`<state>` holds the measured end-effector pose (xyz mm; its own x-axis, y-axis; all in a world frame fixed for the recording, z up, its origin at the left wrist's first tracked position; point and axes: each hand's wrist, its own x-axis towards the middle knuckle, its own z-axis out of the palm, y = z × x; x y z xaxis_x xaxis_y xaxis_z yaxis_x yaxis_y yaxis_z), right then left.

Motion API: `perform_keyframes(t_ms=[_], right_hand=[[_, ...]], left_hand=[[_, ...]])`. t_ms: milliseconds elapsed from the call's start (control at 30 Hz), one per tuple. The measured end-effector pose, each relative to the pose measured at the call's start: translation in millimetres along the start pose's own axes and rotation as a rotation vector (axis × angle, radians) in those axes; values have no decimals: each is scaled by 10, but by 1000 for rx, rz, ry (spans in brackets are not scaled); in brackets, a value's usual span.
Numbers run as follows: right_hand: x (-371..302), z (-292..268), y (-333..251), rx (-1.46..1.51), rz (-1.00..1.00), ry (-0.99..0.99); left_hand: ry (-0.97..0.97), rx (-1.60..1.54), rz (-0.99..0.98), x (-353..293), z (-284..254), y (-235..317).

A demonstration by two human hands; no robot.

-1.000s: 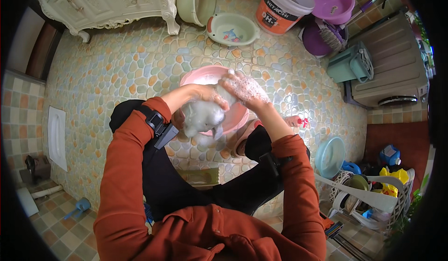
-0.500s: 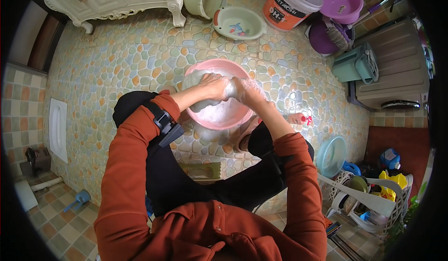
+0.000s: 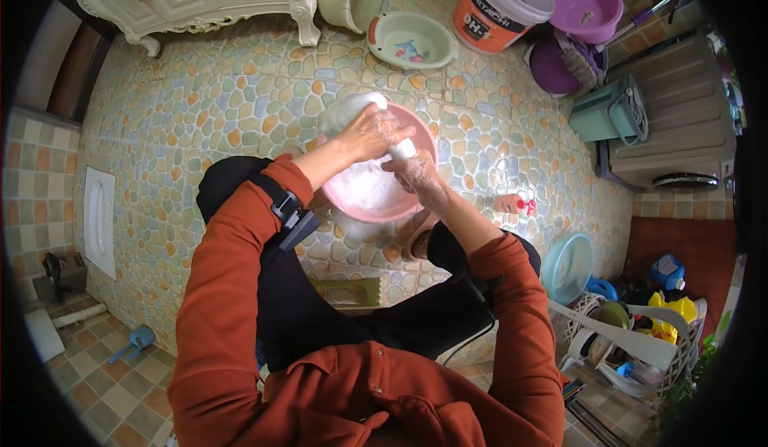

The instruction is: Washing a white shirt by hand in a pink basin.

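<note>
A pink basin [image 3: 429,133] with suds in it stands on the floor in front of me. Above it my left hand [image 3: 372,133] is closed round a white, soapy thing [image 3: 349,113] that looks like wet cloth; its larger part bulges past the basin's far left rim. Foam-covered, my right hand [image 3: 416,173] lies just nearer and to the right, its fingers closed on a white end that shows between the two hands. The fingers and suds hide how much each hand grips.
A pink bottle with a red top [image 3: 512,203] lies right of the basin. Farther back are a pale green tub [image 3: 412,41], a white bucket with an orange label [image 3: 490,23] and a purple basin [image 3: 588,7]. A light blue basin [image 3: 569,268] stands near a crowded basket at right.
My left hand has turned, and the white cloth-like thing has risen toward the basin's far left rim. My right hand has come down nearer to me, uncovering a white end between the hands.
</note>
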<state>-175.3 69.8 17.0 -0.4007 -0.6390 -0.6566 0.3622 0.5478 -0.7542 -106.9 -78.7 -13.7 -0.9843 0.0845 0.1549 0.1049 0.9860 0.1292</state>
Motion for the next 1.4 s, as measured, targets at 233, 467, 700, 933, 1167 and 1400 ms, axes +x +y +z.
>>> perform_keyframes(t_ms=[233, 467, 700, 933, 1167, 1400], right_hand=[[-191, 61, -250, 366, 94, -161], [-481, 147, -689, 860, 92, -469], [-573, 226, -949, 1284, 117, -693], [-462, 294, -1045, 1556, 78, -832], [-361, -20, -1191, 841, -191, -525], [-324, -520, -824, -918, -1249, 438]], left_hand=[[350, -24, 138, 87, -184, -143], [620, -396, -207, 221, -370, -78], [717, -835, -428, 264, -520, 8], [642, -1172, -546, 222, 53, -104], [447, -1245, -480, 252, 0, -60], [83, -1402, -429, 324, -277, -159]])
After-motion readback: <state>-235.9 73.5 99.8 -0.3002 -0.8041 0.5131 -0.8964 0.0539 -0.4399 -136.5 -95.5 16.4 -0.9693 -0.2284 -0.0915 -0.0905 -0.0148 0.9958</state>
